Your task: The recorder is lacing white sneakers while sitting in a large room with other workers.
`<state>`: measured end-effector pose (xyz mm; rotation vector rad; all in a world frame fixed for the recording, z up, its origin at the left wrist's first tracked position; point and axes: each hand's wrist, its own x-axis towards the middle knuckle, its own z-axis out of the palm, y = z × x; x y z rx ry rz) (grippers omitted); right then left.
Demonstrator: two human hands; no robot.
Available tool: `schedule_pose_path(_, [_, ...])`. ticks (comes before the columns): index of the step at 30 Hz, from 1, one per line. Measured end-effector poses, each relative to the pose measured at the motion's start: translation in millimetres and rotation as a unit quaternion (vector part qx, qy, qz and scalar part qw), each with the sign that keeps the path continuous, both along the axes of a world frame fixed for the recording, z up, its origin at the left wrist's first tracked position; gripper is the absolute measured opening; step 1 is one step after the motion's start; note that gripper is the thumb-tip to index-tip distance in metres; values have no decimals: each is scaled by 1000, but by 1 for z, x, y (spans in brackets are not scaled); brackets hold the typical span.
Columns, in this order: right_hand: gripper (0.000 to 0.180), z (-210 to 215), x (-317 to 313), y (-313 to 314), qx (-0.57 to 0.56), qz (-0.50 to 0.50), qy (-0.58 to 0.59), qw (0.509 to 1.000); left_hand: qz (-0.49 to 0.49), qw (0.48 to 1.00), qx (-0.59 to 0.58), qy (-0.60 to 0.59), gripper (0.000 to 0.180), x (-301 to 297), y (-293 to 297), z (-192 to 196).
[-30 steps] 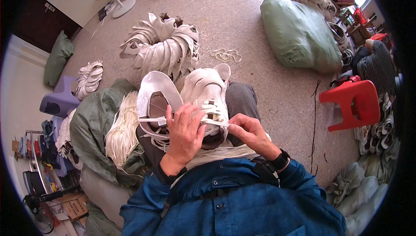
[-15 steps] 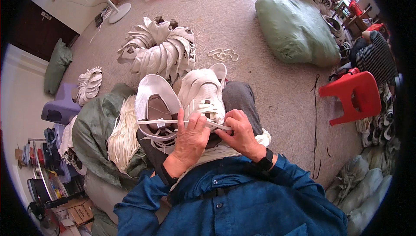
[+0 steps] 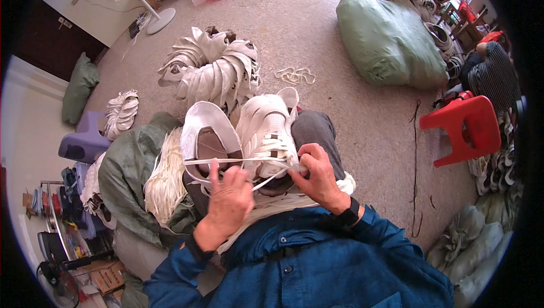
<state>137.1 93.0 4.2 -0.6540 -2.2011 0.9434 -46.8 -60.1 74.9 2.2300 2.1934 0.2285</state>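
A white shoe upper (image 3: 263, 116) rests across my lap, its flat white shoelace (image 3: 266, 159) partly threaded through the eyelets. Beside it on the left is another white upper (image 3: 229, 132) with a grey-brown lining. At the right edge of the laced upper, my right hand (image 3: 320, 180) pinches the shoelace between thumb and forefinger. The lace stretches leftward from there, in front of both uppers. My left hand (image 3: 226, 203) is just below the lace on the left; motion blurs its fingertips, so its hold on the lace is unclear.
A bundle of loose white laces (image 3: 170, 175) lies on green sacking (image 3: 127, 166) to my left. Ahead on the floor are a ring of white uppers (image 3: 218, 70) and a loose lace (image 3: 296, 76). A large green sack (image 3: 388, 42) and a red stool (image 3: 462, 127) stand to the right.
My left hand has moved left and down, away from the right hand, with the lace stretched between the two sides. My right hand stays at the upper's right edge.
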Motion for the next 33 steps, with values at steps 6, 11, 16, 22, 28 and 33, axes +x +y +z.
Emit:
schedule_pose_path(6, [27,-4,-4,2,-20,33,2,999,47,990,19,-132,31,-2,-2,22])
schedule_pose_path(11, [29,4,0,-1,-58,64,-13,996,17,995,95,-37,22,-4,43,-19])
schedule_pose_path(16, [30,14,10,1,-136,63,3,989,7,997,75,4,19,-3,56,-22])
schedule_pose_path(22, [12,8,2,8,-104,60,-9,993,2,996,87,20,16,1,59,-23])
schedule_pose_path(28, [10,-2,-5,6,-101,63,-20,993,-9,992,128,-3,18,-4,54,-20])
schedule_pose_path(33, [17,3,-7,11,-98,41,-6,994,40,990,119,-68,22,-32,6,10])
